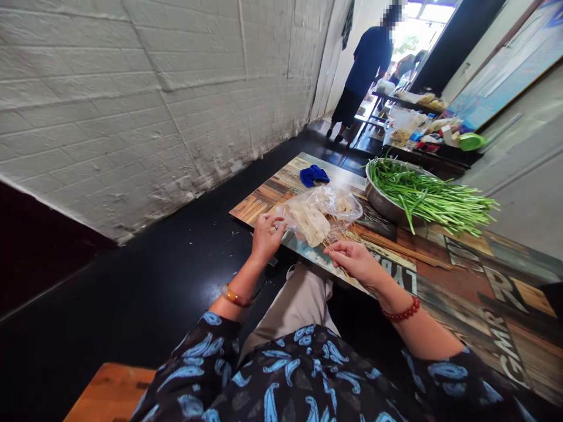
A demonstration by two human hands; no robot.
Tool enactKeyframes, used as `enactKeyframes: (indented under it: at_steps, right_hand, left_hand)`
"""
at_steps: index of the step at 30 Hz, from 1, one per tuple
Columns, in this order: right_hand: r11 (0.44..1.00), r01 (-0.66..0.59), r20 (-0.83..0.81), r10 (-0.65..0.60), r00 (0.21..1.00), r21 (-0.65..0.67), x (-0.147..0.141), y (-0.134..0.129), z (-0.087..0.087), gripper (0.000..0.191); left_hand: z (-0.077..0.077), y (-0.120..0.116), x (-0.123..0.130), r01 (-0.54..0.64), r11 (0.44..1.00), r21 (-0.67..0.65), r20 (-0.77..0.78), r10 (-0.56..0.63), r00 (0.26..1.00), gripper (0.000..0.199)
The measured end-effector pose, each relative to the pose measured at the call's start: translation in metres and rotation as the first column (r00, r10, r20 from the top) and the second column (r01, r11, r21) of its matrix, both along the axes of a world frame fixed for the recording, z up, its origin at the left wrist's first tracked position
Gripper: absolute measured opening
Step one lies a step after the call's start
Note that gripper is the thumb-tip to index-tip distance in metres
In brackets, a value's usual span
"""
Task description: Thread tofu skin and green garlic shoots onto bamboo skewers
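Observation:
In the head view my right hand (pixel 354 262) pinches thin bamboo skewers (pixel 328 245) at the table's near edge. Their tips reach the pale, floppy sheet of food (pixel 313 225), which looks like tofu skin. At the left side of this sheet is my left hand (pixel 267 235), its fingers bent and a little apart, close to the clear plastic under the sheet. Just behind, a clear plastic bag (pixel 336 202) holds more pale pieces. More loose skewers (pixel 352 230) lie beside the bag, left of my right hand's knuckles.
A metal bowl (pixel 380 205) heaped with long green chives (pixel 435 193) stands on the patterned table (pixel 422 264). A blue cloth-like item (pixel 314 175) lies near the far edge. Beyond, a person (pixel 367 64) stands by a loaded rack (pixel 409 126). A white wall (pixel 176 99) runs along the left.

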State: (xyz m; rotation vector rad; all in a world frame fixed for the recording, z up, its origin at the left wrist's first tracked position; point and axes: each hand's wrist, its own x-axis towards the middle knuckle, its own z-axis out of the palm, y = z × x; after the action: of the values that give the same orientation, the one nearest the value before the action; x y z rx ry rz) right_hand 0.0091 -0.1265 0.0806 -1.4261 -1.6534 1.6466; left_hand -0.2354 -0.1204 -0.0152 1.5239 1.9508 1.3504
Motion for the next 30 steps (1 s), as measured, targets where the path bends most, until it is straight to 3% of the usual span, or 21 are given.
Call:
enactKeyframes:
  at_steps: [4,8,13,17,24,30]
  right_hand:
    - [0.994,-0.065,0.073,0.059,0.996,0.086,0.010,0.003,-0.003,0.032]
    - [0.994,-0.065,0.075,0.058,0.995,0.089,0.018,0.004,-0.005,0.032]
    - [0.999,-0.035,0.046,0.035,0.998,0.014,0.032,0.006,-0.008,0.035]
    - [1.000,-0.025,0.003,0.025,1.000,-0.019,0.040,0.010,-0.011,0.035]
    - [0.993,-0.073,0.021,0.071,0.997,0.091,0.028,0.030,-0.018,0.032]
    - [0.973,-0.032,0.082,0.013,0.997,0.228,0.004,0.066,-0.033,0.026]
  left_hand:
    - [0.018,0.024,-0.003,-0.037,0.998,0.057,-0.197,0.048,0.979,0.031]
    - [0.034,0.054,-0.002,0.075,0.990,-0.122,-0.491,-0.125,0.862,0.058]
    - [0.046,0.082,0.004,0.124,0.961,-0.248,-0.647,-0.260,0.717,0.052]
    - [0.047,0.104,0.006,0.171,0.958,-0.229,-0.571,-0.275,0.773,0.015]
    - [0.065,0.144,0.003,0.165,0.979,-0.116,-0.455,-0.200,0.868,0.023]
    - [0.085,0.149,0.009,0.158,0.984,-0.080,-0.439,-0.177,0.881,0.023]
